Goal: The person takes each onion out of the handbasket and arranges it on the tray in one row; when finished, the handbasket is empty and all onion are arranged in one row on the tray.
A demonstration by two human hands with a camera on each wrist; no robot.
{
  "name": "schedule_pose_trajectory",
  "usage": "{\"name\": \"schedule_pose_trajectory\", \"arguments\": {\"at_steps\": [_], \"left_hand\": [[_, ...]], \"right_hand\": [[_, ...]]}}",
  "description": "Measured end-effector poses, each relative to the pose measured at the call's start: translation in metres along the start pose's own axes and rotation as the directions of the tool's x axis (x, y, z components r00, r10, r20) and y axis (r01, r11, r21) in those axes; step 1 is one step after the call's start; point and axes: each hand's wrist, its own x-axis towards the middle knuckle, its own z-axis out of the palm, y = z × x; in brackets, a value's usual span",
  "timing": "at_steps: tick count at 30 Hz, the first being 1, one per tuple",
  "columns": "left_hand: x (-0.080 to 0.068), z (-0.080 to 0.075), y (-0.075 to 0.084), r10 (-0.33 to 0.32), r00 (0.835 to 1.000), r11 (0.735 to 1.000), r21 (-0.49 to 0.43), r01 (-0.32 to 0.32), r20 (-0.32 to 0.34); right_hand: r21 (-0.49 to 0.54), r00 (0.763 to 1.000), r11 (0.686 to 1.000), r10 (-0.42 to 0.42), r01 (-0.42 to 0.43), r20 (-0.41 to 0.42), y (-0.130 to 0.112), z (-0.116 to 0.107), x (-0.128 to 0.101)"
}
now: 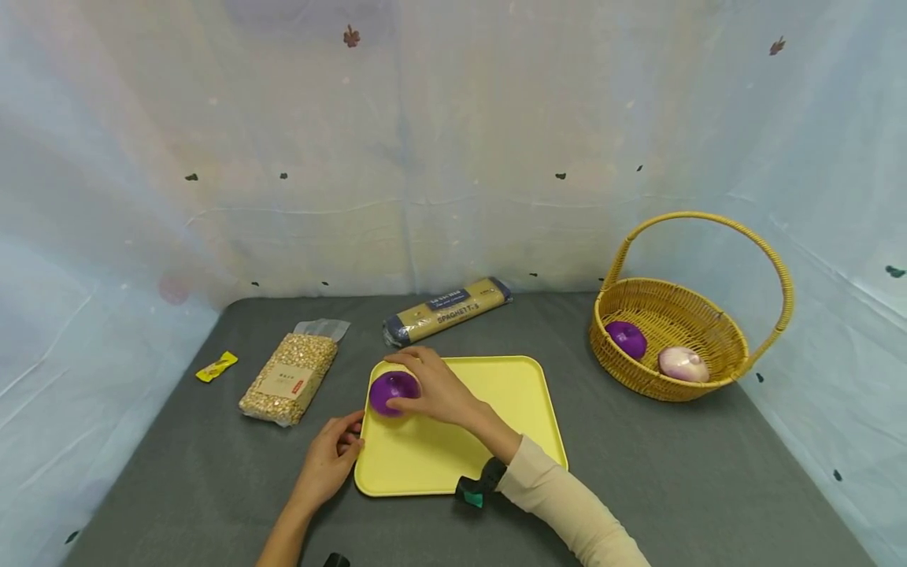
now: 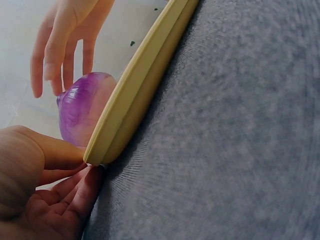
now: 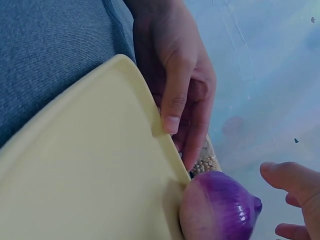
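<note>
Partly hidden under the right hand, a purple onion sits in the ten o'clock corner of the yellow tray; from overhead only its near and left flanks show. The wrist views suggest the fingers arch around the onion with gaps, tips loosely spread, so whether they actually grip it or merely hover against it I cannot tell. The onion's skin is glossy, smooth, faintly ribbed, tapering to a small point.

The left hand sits at the tray's nine o'clock edge, thumb laid on top of the rim and fingers tucked beneath, pinching the lip. The tray is a matte, rounded-corner rectangle with a raised rim, probably plastic. It lies on a grey, felt-like table cover with a fine nap.

Over at two o'clock stands a woven wicker basket with a tall hoop handle, holding a second purple onion and a paler, pinkish-white one. At twelve o'clock lies a long spaghetti packet, its label only partly legible. At ten o'clock rests a clear bag of pale grains, lumpy in texture, and beyond it a small yellow sachet, too small to read. Both forearms are cut off by the frame's lower edge.
</note>
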Motion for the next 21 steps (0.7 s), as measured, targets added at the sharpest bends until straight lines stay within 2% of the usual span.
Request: {"name": "schedule_pose_trajectory", "arguments": {"at_steps": [9,21], "left_hand": [[0.0,0.0,0.0,0.001,1.0,1.0,-0.001,-0.001,-0.002],[-0.001,0.0,0.0,0.007,1.0,1.0,-0.004,-0.007,-0.009]], "right_hand": [[0.067,0.991,0.995,-0.066,0.074,-0.113,0.009,-0.007,-0.006],[0.153,0.98,0.985,-0.047,0.078,-0.194,0.021,-0.022,-0.014]]}}
